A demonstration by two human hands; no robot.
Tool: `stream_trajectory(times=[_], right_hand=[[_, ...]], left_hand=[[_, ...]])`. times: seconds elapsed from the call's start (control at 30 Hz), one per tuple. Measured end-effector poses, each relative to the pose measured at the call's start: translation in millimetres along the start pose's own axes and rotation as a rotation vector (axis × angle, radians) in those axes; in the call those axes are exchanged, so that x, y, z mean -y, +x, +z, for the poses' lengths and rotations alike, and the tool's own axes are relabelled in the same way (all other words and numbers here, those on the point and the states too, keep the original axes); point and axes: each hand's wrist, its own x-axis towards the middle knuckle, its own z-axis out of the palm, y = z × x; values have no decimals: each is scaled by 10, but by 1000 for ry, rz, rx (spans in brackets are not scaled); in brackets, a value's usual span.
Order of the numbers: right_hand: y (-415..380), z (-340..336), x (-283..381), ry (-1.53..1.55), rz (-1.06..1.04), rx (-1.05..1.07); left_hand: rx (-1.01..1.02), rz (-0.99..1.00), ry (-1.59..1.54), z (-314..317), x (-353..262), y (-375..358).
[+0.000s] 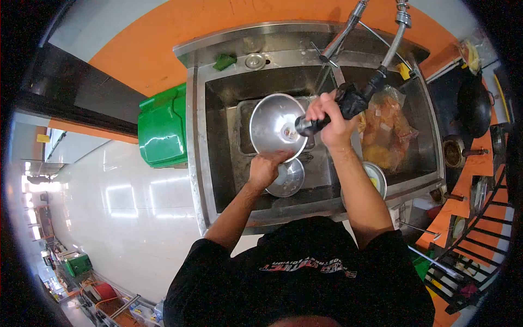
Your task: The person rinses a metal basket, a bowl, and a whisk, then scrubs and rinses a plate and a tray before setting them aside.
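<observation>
My left hand [265, 170] grips the near rim of a shiny metal bowl [265, 117], which is tilted in the left sink basin. My right hand [333, 121] is closed around a black spray nozzle [309, 127], its head pointed into the bowl. A ribbed metal hose [393, 50] runs from the nozzle up to the faucet. A second metal bowl [289, 182] sits on the basin floor, just below my left hand. Behind the held bowl lies a rectangular metal tray [245, 128], partly hidden.
Clear plastic bags with orange-brown contents [388, 131] fill much of the right basin. A metal bowl [383, 188] holding something yellow is partly behind my right forearm. A green scrub pad [224, 61] lies on the back ledge. A green bin [163, 131] stands left; a dark wok [473, 106] is right.
</observation>
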Motion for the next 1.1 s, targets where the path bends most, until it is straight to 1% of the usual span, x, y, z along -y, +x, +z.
stream_trajectory(times=[0.07, 0.1, 0.13, 0.17, 0.2, 0.27, 0.3, 0.37, 0.4, 0.47, 0.5, 0.53, 0.6, 0.63, 0.67, 0.7, 0.73, 0.8, 0.83, 0.87, 0.93, 0.97, 1.0, 1.07, 1.1], right_hand=[[-37, 23, 0, 109, 99, 81], [-26, 47, -14, 111, 54, 68], [8, 68, -38, 112, 50, 65], [68, 83, -66, 56, -59, 11], [137, 81, -88, 0, -169, -43], [247, 0, -137, -21, -210, -75], [276, -43, -156, -105, -214, -101], [306, -87, -153, -268, -230, -118], [297, -111, -151, -267, -233, -119], [257, -119, -115, -467, -144, -148], [261, -187, -169, -438, -84, -130], [256, -154, -162, -436, -85, -131], [234, -52, -192, -219, -158, -140], [250, 4, -190, -216, -160, -142], [285, 60, -184, -135, -235, -117], [309, 114, -173, -54, -312, -92], [318, 177, -150, -53, -318, -93], [307, 274, -91, 58, -279, -81], [297, 268, -80, 121, -181, -13], [281, 261, -67, 121, -187, -14], [235, 262, -44, 162, -90, 103], [215, 292, -35, 86, -145, 59], [232, 290, -47, 85, -144, 63], [267, 292, -69, 9, -315, -17], [259, 279, -65, 8, -315, -15]], left_hand=[[-25, 76, 44, -30, 45, 6], [-23, 79, 44, -39, 67, 1], [29, 95, 85, -51, 91, 1], [80, 112, 127, -65, 112, 4], [82, 118, 129, -81, 130, 2], [192, 171, 321, -176, 104, -1], [193, 175, 324, -228, 96, -9], [319, 217, 352, -362, 53, -24], [318, 219, 354, -405, 47, -43], [324, 254, 416, -464, 45, -81], [324, 256, 418, -475, 56, -80], [292, 261, 426, -479, 68, -81], [261, 263, 437, -471, 93, -82], [182, 310, 418, -443, 113, -63], [104, 357, 399, -411, 128, -45], [105, 362, 402, -373, 133, -38], [93, 365, 386, -338, 118, -20], [82, 375, 370, -270, 92, 9], [53, 394, 379, -258, 63, 27], [23, 413, 389, -253, 39, 47], [15, 413, 395, -251, 12, 93], [8, 408, 401, -251, 5, 111], [5, 406, 401, -254, 4, 128], [-25, 405, 380, -256, 14, 175], [-27, 405, 380, -262, 23, 203]])
